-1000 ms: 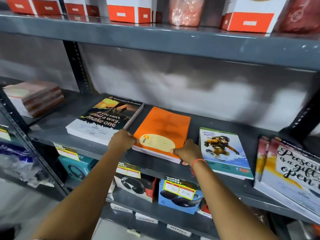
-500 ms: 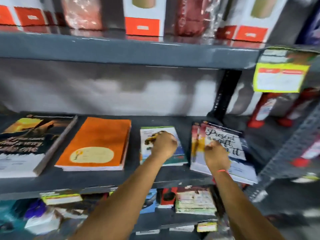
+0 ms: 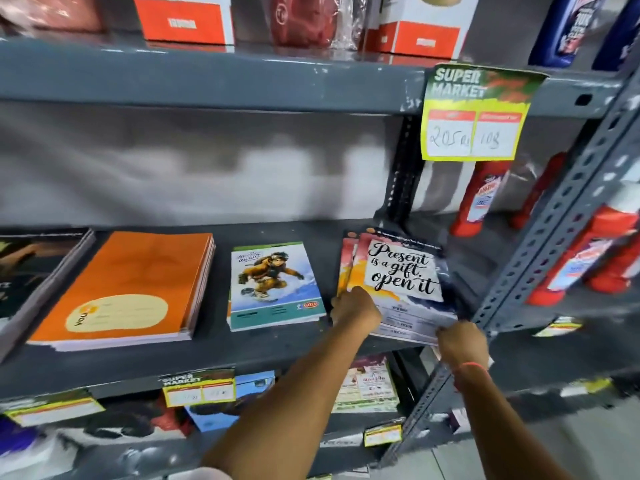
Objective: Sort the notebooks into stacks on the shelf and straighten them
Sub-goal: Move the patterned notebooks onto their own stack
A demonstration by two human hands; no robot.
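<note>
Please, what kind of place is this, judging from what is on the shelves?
Most likely a supermarket or general shop. A price tag printed "SUPER MARKET" hangs from the upper shelf, flat stacks of notebooks such as the orange notebooks lie on display, and red bottles fill the next bay.

shelf (image 3: pixel 242 355): matt grey metal | notebooks (image 3: pixel 405 282): glossy paper covers
</note>
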